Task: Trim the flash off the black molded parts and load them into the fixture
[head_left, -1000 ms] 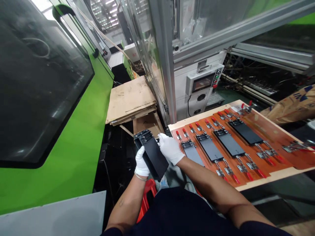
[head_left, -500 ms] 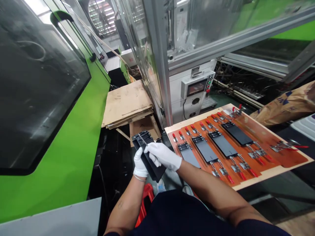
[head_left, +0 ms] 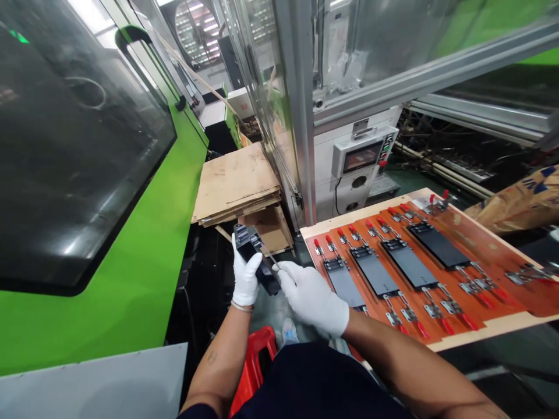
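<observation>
1. Clock directions are read from the middle of the view. The black part (head_left: 268, 281) is just off the middle toward 7 o'clock, up in the air in the left hand, tilted with its ribbed end toward 11 and its other end toward 5.
2. The left hand (head_left: 246, 270), in a white glove, is wrapped around that part, thumb laid across the near side.
3. The right hand (head_left: 312, 297), also gloved, has its fingers curled in, pinching a thin tool (head_left: 268, 255) that points toward 10 o'clock at the part; whether its tip touches I cannot tell.
4. The desk (head_left: 506, 323) lies toward 4 o'clock, orange on top with a pale wooden edge. Four dark panels (head_left: 413, 265) lie in a row on it, between red-handled clamps (head_left: 445, 317); the right arm side partly hides the nearest panel.
5. Toward 11 o'clock are stacked cardboard sheets (head_left: 238, 180); toward 2, a control box (head_left: 362, 157).
6. A green machine (head_left: 144, 238) fills the 9 o'clock side, and a red stool (head_left: 253, 361) stands near 6.
</observation>
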The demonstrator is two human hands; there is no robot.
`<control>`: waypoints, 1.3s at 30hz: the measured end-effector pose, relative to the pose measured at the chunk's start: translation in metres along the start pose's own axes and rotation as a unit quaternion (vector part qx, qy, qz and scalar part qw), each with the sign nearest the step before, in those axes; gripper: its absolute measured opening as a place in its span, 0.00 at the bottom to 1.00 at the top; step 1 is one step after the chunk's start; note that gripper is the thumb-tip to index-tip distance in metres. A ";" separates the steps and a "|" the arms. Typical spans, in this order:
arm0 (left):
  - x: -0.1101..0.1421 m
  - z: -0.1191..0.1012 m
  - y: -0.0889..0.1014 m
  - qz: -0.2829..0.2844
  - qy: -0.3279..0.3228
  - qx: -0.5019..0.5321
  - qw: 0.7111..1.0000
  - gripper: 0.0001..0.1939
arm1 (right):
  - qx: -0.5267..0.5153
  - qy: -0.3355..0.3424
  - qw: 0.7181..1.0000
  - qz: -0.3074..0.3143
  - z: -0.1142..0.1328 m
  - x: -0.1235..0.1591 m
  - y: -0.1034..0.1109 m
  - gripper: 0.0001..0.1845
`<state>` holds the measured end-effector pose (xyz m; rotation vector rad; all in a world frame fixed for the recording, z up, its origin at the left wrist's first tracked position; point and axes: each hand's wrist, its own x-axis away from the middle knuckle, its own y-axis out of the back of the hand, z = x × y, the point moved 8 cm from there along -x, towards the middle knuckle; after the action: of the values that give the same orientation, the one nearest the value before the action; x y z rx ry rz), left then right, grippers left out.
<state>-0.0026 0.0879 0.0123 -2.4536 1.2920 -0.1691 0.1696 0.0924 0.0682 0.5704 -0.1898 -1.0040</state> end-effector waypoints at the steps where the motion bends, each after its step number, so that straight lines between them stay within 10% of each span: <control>1: -0.001 -0.010 -0.002 0.006 -0.035 -0.028 0.999 0.41 | 0.035 0.000 0.999 0.014 0.003 0.003 -0.001 0.17; 11: -0.001 -0.055 -0.017 0.024 -0.149 -0.155 0.976 0.55 | 0.159 -0.019 0.984 0.078 0.013 0.001 -0.004 0.19; 26: -0.005 -0.056 -0.013 0.056 -0.152 -0.241 0.957 0.62 | 0.166 0.012 0.984 0.062 0.020 0.005 -0.003 0.20; 32: 0.005 -0.067 0.005 0.014 -0.207 -0.237 0.949 0.60 | 0.245 -0.100 0.960 0.095 -0.039 -0.005 -0.008 0.16; 36: 0.008 -0.058 0.013 0.023 -0.181 -0.196 0.963 0.49 | 0.009 -0.096 0.993 0.068 -0.057 -0.013 -0.010 0.16; 39: 0.010 -0.036 0.015 0.027 -0.104 -0.125 0.986 0.38 | -0.239 -0.066 0.967 0.062 -0.037 -0.015 -0.014 0.13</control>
<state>-0.0181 0.0633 0.0397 -2.5524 1.3555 0.2718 0.1662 0.1126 0.0307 0.0497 -0.0929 -0.9249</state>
